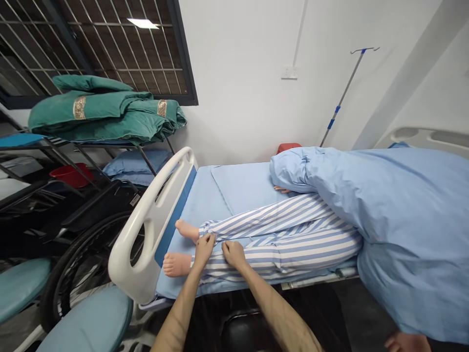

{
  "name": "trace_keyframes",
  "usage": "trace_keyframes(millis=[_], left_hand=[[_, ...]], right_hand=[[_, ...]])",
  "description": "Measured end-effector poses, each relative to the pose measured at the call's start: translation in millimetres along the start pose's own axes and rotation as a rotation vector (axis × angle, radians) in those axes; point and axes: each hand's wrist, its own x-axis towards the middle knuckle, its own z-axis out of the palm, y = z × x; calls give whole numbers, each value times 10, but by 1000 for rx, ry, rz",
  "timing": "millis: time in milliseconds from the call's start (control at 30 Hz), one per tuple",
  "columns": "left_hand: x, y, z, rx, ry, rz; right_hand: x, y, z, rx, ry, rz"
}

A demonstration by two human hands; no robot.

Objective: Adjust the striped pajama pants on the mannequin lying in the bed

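A manikin lies on a hospital bed, its legs in blue-and-white striped trousers (278,239) and its bare feet (176,264) pointing toward the footboard. My left hand (204,249) pinches the trouser fabric just above the ankles. My right hand (233,254) grips the near trouser leg slightly further up the shin. A light blue blanket (384,215) covers the manikin's upper body, and a small manikin hand (282,189) shows at its edge. The head is hidden.
A white footboard (146,230) stands beside the feet, with a wheelchair (84,259) and padded teal seats (88,322) to its left. Green quilts (102,112) lie on a rack. An IV pole (344,93) stands behind the bed. Another person's hand (406,342) shows at the lower right.
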Motion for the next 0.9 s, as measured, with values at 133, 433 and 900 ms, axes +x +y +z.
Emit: trace_keyframes(millis=[133, 433, 900], left_hand=[[-152, 27, 276, 20, 13, -72], [-237, 6, 411, 301, -161, -92], [-267, -81, 430, 153, -29, -161]], right_hand=[[-2, 12, 20, -6, 23, 8], [-28, -72, -39, -3, -17, 10], [-36, -177, 120, 205, 70, 74]])
